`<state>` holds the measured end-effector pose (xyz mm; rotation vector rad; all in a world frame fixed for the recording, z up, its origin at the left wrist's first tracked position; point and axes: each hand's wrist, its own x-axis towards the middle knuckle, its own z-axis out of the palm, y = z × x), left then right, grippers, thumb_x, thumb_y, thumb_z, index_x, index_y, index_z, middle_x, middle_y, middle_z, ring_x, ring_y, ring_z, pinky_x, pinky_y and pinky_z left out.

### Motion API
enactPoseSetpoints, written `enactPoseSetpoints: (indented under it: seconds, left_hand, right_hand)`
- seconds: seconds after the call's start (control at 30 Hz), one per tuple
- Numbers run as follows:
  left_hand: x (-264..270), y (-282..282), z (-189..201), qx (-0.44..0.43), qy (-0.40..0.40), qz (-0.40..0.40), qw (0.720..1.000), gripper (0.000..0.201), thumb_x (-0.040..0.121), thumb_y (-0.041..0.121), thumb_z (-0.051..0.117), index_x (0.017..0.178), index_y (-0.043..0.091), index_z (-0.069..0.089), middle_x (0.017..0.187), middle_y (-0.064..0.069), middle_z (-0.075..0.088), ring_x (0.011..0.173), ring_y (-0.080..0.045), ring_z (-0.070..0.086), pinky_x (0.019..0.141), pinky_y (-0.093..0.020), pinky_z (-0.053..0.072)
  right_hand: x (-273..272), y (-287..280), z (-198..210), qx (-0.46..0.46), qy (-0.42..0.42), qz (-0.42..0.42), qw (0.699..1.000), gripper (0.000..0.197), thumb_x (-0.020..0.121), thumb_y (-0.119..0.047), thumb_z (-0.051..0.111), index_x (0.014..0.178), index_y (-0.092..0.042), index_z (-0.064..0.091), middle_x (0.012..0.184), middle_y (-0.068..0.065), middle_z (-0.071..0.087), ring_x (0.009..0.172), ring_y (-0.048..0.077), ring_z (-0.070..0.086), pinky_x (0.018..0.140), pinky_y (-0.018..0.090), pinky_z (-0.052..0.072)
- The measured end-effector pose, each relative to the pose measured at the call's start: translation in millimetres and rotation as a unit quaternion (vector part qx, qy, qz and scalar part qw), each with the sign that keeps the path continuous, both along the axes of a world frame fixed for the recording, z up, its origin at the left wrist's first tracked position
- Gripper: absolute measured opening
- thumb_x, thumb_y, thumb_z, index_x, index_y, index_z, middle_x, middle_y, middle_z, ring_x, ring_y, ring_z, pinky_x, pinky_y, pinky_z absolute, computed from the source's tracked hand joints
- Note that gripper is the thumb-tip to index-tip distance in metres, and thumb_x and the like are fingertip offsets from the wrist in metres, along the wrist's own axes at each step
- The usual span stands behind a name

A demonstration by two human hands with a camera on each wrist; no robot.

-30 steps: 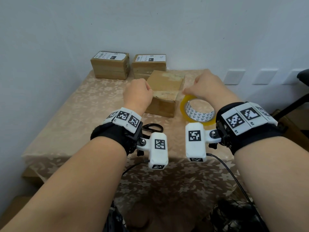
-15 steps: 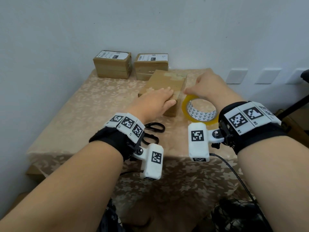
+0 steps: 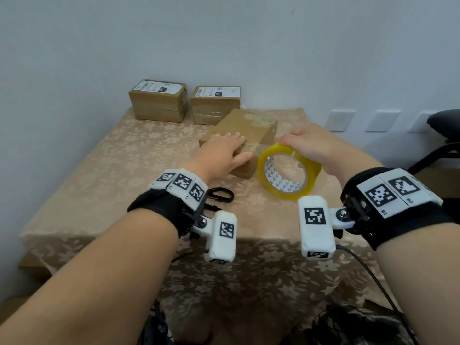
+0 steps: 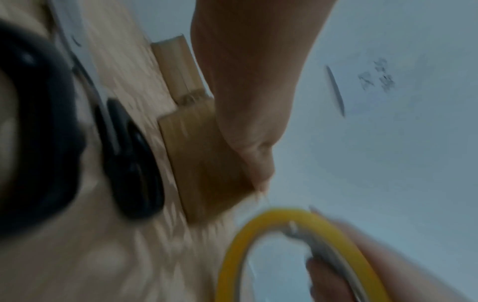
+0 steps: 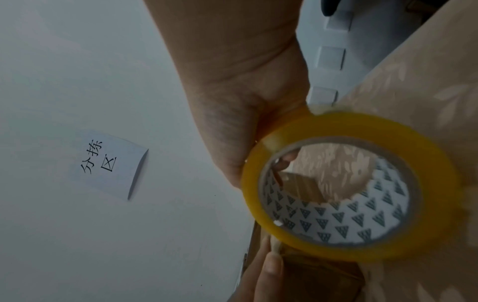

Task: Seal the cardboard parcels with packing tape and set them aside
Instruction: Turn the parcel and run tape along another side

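A plain cardboard parcel (image 3: 251,131) lies mid-table, angled toward the back right. My left hand (image 3: 224,151) lies flat on its near end, fingers straight, pressing down; its thumb (image 3: 242,159) reaches over the near corner. My right hand (image 3: 306,143) grips a yellow roll of clear packing tape (image 3: 288,170), lifted just right of the parcel. A clear strip of tape (image 3: 258,146) runs from the roll onto the parcel. The roll (image 5: 346,188) fills the right wrist view, fingers inside its core. The left wrist view is blurred, with the parcel (image 4: 204,163) and the roll (image 4: 297,251) in it.
Two labelled parcels (image 3: 159,100) (image 3: 215,103) stand at the back of the table against the wall. Black scissors (image 3: 220,195) lie by my left wrist. The table carries a beige floral cloth (image 3: 112,170). A black chair (image 3: 445,125) stands at the right.
My left hand went from a fist near the parcel to lying flat on its near end. The right hand lifted the tape roll and drew it toward me, pulling out tape.
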<state>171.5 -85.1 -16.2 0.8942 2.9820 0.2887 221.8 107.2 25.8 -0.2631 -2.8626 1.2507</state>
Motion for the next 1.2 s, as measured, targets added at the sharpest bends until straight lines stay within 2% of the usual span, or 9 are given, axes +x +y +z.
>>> enactPoseSetpoints:
  seconds: [0.2, 0.33, 0.47, 0.53, 0.63, 0.9, 1.07, 1.13, 1.2]
  left_hand:
    - [2, -10, -1, 0.007, 0.026, 0.031, 0.999, 0.05, 0.101, 0.046, 0.019, 0.145, 0.029, 0.034, 0.153, -0.011, 0.027, 0.141, -0.028, 0.016, 0.114, -0.042, 0.011]
    - [16, 22, 7, -0.032, 0.098, 0.138, 0.985, 0.061, 0.098, 0.053, 0.015, 0.113, 0.021, 0.065, 0.124, -0.015, 0.048, 0.115, -0.034, 0.039, 0.095, -0.045, 0.032]
    - [7, 30, 1, -0.043, 0.095, 0.104, 0.989, 0.036, 0.1, 0.043, 0.033, 0.083, 0.016, 0.051, 0.092, -0.01, 0.062, 0.098, -0.032, 0.055, 0.071, -0.034, 0.032]
    - [0, 25, 0, -0.007, 0.075, 0.093, 0.993, 0.043, 0.099, 0.043, 0.036, 0.1, 0.008, 0.061, 0.104, -0.013, 0.064, 0.104, -0.031, 0.055, 0.075, -0.035, 0.037]
    - [-8, 10, 2, 0.031, 0.004, 0.041, 0.999, 0.047, 0.1, 0.04, 0.039, 0.138, 0.013, 0.048, 0.143, -0.013, 0.045, 0.132, -0.027, 0.04, 0.104, -0.035, 0.032]
    - [-42, 6, 6, -0.034, -0.055, 0.008, 0.998, 0.044, 0.103, 0.032, 0.027, 0.147, 0.03, 0.028, 0.154, -0.015, 0.024, 0.145, -0.033, 0.011, 0.117, -0.04, 0.006]
    - [-27, 6, 13, -0.045, -0.112, 0.061, 0.991, 0.049, 0.104, 0.036, 0.018, 0.151, 0.029, 0.007, 0.158, -0.015, -0.004, 0.145, -0.035, -0.002, 0.118, -0.043, 0.001]
    - [-15, 3, 21, 0.045, -0.126, 0.08, 0.988, 0.053, 0.103, 0.042, 0.011, 0.151, 0.022, 0.015, 0.158, -0.015, 0.003, 0.145, -0.036, 0.002, 0.118, -0.047, 0.006]
    - [-1, 4, 31, 0.179, -0.104, 0.118, 0.971, 0.062, 0.1, 0.05, 0.016, 0.136, 0.006, 0.042, 0.144, -0.022, 0.037, 0.136, -0.04, 0.029, 0.111, -0.051, 0.026]
  right_hand:
    - [3, -3, -1, -0.056, -0.016, 0.003, 0.998, 0.027, 0.092, -0.043, 0.058, 0.093, -0.018, 0.067, 0.092, 0.009, 0.068, 0.076, 0.026, 0.062, 0.085, 0.045, 0.053]
    - [5, -9, 1, -0.046, -0.018, -0.001, 0.999, 0.033, 0.093, -0.04, 0.057, 0.099, -0.01, 0.068, 0.098, 0.016, 0.069, 0.075, 0.027, 0.064, 0.079, 0.042, 0.054]
    - [4, -14, 1, -0.029, -0.015, 0.004, 0.999, 0.04, 0.093, -0.04, 0.057, 0.108, -0.004, 0.067, 0.105, 0.02, 0.067, 0.081, 0.025, 0.06, 0.087, 0.043, 0.051]
    - [3, -14, 1, -0.038, -0.023, 0.016, 0.999, 0.037, 0.092, -0.043, 0.057, 0.108, -0.012, 0.067, 0.104, 0.012, 0.068, 0.092, 0.025, 0.062, 0.09, 0.044, 0.049]
    - [2, -16, 0, -0.054, -0.037, 0.052, 0.997, 0.026, 0.088, -0.046, 0.061, 0.104, -0.026, 0.064, 0.103, -0.002, 0.064, 0.1, 0.02, 0.059, 0.09, 0.04, 0.05]
    - [-2, -24, 2, -0.197, -0.065, 0.07, 0.976, 0.031, 0.093, -0.029, 0.061, 0.12, -0.019, 0.052, 0.107, 0.003, 0.064, 0.092, 0.016, 0.065, 0.066, 0.03, 0.055]
    - [-4, -31, 1, -0.256, -0.066, 0.049, 0.963, 0.005, 0.096, -0.018, 0.057, 0.101, -0.017, 0.057, 0.095, 0.005, 0.066, 0.082, 0.019, 0.065, 0.063, 0.033, 0.056]
    - [-4, -33, 1, -0.28, -0.062, 0.038, 0.957, 0.01, 0.097, -0.017, 0.056, 0.105, -0.014, 0.058, 0.094, 0.006, 0.066, 0.08, 0.019, 0.066, 0.059, 0.031, 0.056]
    - [-3, -35, 0, -0.307, -0.059, 0.021, 0.95, 0.02, 0.098, -0.016, 0.053, 0.116, -0.007, 0.055, 0.098, 0.01, 0.066, 0.082, 0.021, 0.066, 0.06, 0.032, 0.057]
